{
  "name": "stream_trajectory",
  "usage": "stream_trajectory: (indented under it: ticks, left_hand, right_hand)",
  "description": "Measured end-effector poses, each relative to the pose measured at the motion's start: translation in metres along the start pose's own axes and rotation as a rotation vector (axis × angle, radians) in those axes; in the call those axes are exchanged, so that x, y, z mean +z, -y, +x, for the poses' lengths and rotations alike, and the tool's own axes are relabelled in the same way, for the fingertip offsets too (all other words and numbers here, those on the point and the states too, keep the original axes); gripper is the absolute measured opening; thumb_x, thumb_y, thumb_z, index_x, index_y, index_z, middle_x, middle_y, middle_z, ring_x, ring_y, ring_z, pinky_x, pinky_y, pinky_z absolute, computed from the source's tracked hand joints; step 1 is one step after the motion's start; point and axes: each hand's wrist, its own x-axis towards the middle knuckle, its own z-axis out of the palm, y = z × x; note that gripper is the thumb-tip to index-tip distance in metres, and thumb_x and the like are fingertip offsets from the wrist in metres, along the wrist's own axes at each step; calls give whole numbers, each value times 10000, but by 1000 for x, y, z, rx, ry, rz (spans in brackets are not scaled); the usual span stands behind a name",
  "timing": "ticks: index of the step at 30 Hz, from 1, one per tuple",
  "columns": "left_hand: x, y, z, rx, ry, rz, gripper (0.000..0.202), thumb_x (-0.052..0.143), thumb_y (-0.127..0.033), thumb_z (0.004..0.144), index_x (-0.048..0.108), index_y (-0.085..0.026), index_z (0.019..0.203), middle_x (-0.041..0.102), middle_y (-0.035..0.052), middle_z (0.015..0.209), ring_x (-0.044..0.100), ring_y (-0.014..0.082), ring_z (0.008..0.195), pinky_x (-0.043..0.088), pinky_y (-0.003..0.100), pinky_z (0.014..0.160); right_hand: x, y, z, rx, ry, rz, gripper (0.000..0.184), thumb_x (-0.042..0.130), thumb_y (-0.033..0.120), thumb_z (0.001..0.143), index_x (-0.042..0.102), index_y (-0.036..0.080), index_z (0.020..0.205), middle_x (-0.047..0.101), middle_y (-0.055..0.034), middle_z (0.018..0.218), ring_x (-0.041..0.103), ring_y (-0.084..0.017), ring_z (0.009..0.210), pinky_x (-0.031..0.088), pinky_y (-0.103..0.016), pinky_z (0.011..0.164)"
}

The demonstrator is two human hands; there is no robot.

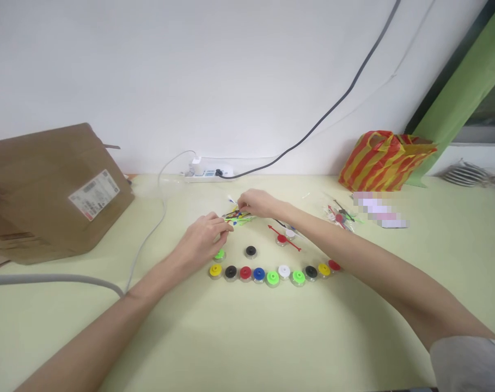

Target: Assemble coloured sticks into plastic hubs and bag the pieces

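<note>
A small heap of thin coloured plastic pointers (236,217) lies on the pale green table (247,337), just beyond my hands. My right hand (257,203) reaches over the heap, with its fingertips down at the pieces. My left hand (202,237) is close by on the near side, its fingertips at the heap's front edge. Whether either hand grips a piece is hidden by the fingers. A curved row of several coloured round discs (259,275) lies below my hands, and a green disc (219,255) sits just under my left hand. A red arrow pointer (284,238) rests on a red-centred disc (281,239).
A brown paper bag (55,190) stands at the left, and a red and yellow striped bag (384,162) at the back right. A clear packet of small parts (339,218) lies nearby. A power strip (206,173) with cables sits against the wall.
</note>
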Motion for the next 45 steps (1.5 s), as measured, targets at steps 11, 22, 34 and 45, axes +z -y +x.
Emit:
stream_trajectory:
  ticks: [11, 22, 34, 45]
  left_hand:
    - [0, 1, 0, 15, -26, -15, 307, 437, -183, 963, 740, -203, 1009, 752, 53, 976, 606, 246, 984, 506, 386, 819]
    - [-1, 0, -1, -57, -97, -36, 283, 486, -143, 923, 756, -197, 990, 748, 54, 922, 602, 253, 989, 509, 389, 806]
    - [-3, 0, -1, -130, -60, -55, 315, 463, -164, 917, 761, -195, 1013, 745, 71, 942, 619, 256, 994, 515, 395, 812]
    - [-5, -4, -2, -131, -152, -92, 244, 474, -211, 950, 705, -218, 1026, 706, 51, 898, 622, 241, 941, 498, 373, 791]
  right_hand:
    - [-2, -4, 17, -113, -29, 108, 80, 689, 147, 793, 768, 143, 804, 741, -58, 806, 601, -147, 715, 366, -239, 634]
    - [-7, -13, 9, -121, -191, 346, 109, 643, 103, 784, 750, 93, 806, 704, -35, 717, 591, -114, 656, 407, -214, 625]
    - [11, 1, 22, -19, -97, 212, 105, 737, 240, 809, 773, 141, 810, 730, -55, 777, 557, -133, 664, 340, -245, 610]
    - [-11, 15, 7, 71, -357, 544, 198, 615, 263, 895, 712, 91, 904, 737, -73, 841, 630, -132, 755, 449, -226, 693]
